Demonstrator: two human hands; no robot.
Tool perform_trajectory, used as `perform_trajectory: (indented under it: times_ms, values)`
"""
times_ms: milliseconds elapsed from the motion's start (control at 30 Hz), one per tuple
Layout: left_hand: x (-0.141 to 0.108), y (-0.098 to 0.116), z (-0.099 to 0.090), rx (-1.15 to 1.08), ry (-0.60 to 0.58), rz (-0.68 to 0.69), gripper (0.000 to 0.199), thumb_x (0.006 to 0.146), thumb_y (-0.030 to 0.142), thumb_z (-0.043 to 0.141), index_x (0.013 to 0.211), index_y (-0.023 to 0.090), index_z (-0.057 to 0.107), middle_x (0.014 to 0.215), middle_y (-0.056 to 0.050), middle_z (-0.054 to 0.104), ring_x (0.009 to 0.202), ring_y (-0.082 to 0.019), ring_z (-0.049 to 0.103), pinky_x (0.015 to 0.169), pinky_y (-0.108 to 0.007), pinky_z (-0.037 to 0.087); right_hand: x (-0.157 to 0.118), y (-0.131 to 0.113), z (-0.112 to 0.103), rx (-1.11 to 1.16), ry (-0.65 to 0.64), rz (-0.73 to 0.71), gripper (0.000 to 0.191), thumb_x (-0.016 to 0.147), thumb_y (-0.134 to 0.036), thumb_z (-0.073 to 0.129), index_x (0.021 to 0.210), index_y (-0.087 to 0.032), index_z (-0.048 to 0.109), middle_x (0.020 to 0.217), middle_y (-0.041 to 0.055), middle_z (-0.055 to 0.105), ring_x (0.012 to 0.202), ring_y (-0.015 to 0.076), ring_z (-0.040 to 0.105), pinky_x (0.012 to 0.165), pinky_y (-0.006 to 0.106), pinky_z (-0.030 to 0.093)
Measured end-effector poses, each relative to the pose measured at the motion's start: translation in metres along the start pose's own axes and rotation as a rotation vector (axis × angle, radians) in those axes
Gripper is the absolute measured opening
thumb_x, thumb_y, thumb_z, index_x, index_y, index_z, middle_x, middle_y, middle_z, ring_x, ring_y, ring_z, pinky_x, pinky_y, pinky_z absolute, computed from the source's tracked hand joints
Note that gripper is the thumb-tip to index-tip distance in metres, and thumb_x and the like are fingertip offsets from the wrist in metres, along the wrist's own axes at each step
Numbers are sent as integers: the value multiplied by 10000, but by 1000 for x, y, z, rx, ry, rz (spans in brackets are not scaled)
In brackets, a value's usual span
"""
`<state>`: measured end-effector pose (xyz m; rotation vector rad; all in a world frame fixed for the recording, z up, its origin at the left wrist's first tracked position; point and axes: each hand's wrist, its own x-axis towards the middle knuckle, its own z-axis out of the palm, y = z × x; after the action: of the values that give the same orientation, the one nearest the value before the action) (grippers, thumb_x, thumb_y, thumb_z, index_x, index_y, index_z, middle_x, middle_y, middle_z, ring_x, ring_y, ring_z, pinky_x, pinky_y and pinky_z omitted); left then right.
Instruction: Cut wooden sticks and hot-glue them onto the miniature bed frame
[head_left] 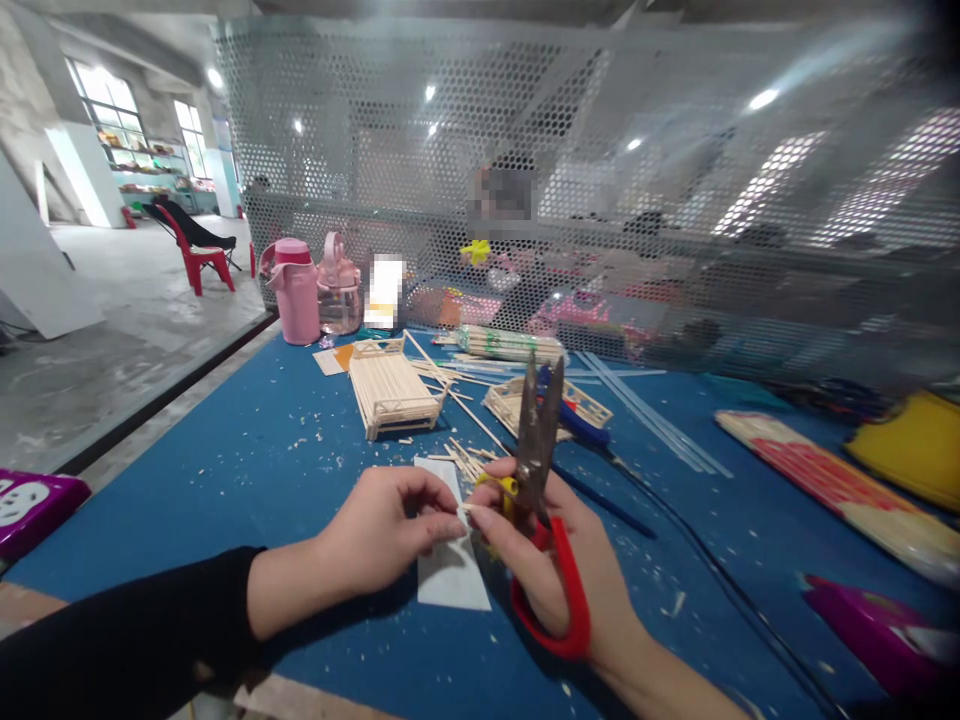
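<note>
Red-handled scissors (574, 590) rest in my right hand (559, 560), their dark blades pointing up and away. Thumb and fingertips of that hand also pinch a small pale stick piece (466, 508). My left hand (394, 525) is closed at the same spot, its fingertips meeting near the piece; what they hold is too small to tell. Beneath both hands lies a white paper strip (454, 580). Short cut sticks (469, 462) are heaped just beyond it. Farther back stands a small bed-like frame of wooden sticks (396, 385).
A second stick frame (506, 405) sits by a blue glue gun (585, 428), whose cord runs front right. A pink flask (298, 300) stands back left. Bagged sticks (832, 480) lie at right, before a perforated metal screen (375, 130). Blue table (247, 480) bears scraps.
</note>
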<state>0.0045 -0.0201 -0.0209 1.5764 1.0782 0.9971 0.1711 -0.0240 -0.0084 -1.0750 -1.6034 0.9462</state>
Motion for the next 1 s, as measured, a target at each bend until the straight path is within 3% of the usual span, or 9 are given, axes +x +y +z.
perform_trajectory:
  times_ms: [233, 467, 800, 1000]
  values:
    - [1, 6, -1, -290, -144, -243, 393, 739, 504, 627, 697, 114, 591, 530, 28, 544, 426, -53, 478, 441, -177, 402, -3, 8, -2, -214, -47, -186, 189, 784, -281, 604, 961, -221, 576, 754, 22, 663, 624, 143, 648, 597, 247, 544]
    - [3, 8, -1, -502, -285, -445, 401, 688, 483, 688, 640, 94, 604, 496, 7, 581, 405, -46, 524, 410, -145, 385, -3, 7, -3, -204, -57, -180, 190, 794, -286, 595, 973, -224, 577, 757, 23, 664, 634, 142, 652, 611, 251, 553]
    - [5, 3, -2, -528, -244, -404, 455, 569, 531, 761, 631, 99, 635, 477, 24, 578, 411, -41, 521, 451, -154, 416, -5, 7, 1, -109, -33, -138, 219, 785, -306, 613, 980, -226, 552, 741, 11, 647, 606, 124, 627, 581, 229, 533]
    - [5, 9, -4, -643, -26, -216, 376, 626, 454, 772, 707, 100, 675, 604, -5, 635, 492, -40, 544, 505, -157, 434, 0, 8, -7, -274, -1, -218, 370, 749, -348, 643, 1084, -229, 539, 868, 36, 641, 726, 164, 623, 640, 271, 518]
